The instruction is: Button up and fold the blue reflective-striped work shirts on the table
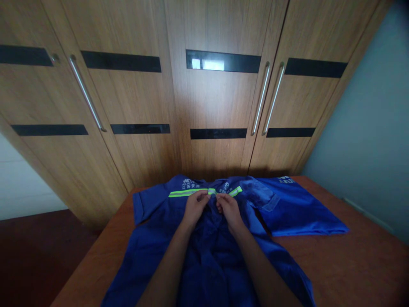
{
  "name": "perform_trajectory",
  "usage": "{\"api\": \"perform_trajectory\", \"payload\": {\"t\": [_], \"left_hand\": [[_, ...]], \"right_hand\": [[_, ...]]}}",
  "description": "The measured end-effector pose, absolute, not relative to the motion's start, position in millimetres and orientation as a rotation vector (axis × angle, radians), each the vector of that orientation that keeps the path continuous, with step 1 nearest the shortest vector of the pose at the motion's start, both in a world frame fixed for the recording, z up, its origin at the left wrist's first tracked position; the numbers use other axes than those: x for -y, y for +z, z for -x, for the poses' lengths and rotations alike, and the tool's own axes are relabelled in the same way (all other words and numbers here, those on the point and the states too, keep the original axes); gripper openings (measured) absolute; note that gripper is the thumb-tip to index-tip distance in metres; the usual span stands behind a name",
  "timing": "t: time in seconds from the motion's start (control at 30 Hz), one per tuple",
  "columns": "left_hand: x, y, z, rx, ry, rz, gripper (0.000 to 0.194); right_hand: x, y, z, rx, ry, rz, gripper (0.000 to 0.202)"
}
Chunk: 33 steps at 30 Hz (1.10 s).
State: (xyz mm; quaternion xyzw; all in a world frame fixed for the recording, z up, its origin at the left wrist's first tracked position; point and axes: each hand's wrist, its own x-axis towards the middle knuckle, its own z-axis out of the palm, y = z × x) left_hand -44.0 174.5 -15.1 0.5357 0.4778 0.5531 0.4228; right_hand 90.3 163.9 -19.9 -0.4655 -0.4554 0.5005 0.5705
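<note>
A dark blue short-sleeved work shirt [159, 238] lies spread on the table, its collar end toward the wardrobe. A yellow-green reflective strip [180, 193] runs across its chest, with white lettering above. My left hand [195, 208] is closed in a pinch on the shirt's front opening at the strip. Just to the right, my right hand [229, 209] pinches the other side of the front opening, fingers curled. The fingertips are close together, and any button between them is too small to make out.
A folded bright blue garment [297, 209] lies right of the shirt, partly under its sleeve. The reddish-brown wooden table [361, 264] carries both. Behind it stands a wooden wardrobe [217, 157] with metal handles. A pale wall [367, 140] rises on the right.
</note>
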Motion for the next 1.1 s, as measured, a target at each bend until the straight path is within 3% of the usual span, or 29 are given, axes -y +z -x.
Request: {"api": "perform_trajectory", "payload": {"t": [0.3,0.6,0.87,1.0,1.1], "left_hand": [[-171,-18,49,-1.214,1.324,-1.246,0.05],[-174,-22,55,-1.69,1.218,-1.643,0.04],[-159,-27,64,-2.01,0.844,-1.96,0.044],[-156,-31,80,-2.133,0.503,-2.168,0.053],[-152,-30,100,-2.187,0.448,-2.191,0.056]], "right_hand": [[-166,-27,-88,1.195,1.052,1.16,0.026],[-165,-31,-89,1.513,0.684,1.313,0.029],[-165,-43,-97,1.776,0.477,1.41,0.025],[-167,-47,-104,1.899,0.356,1.494,0.035],[-168,-46,-106,1.903,0.33,1.509,0.039]]}}
